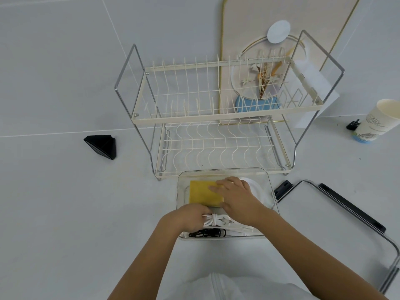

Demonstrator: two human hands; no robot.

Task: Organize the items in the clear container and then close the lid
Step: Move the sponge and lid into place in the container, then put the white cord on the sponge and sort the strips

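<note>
The clear container (180,191) sits on the pale surface right in front of me. Inside it lies a yellow sponge (203,193), and my right hand (236,197) grips its right edge. My left hand (187,217) is closed on a bundled white cable (216,219) at the container's near side. A coiled black cable (207,233) lies along the near wall. A white round object (256,189) shows behind my right hand, mostly hidden. The clear lid (324,219) with black latches lies flat to the right of the container.
A two-tier cream wire dish rack (216,118) stands just behind the container. A black triangular object (101,146) lies to the left. A paper cup (376,120) and a small black clip (352,124) are at the far right. A decorative board (281,18) leans behind the rack.
</note>
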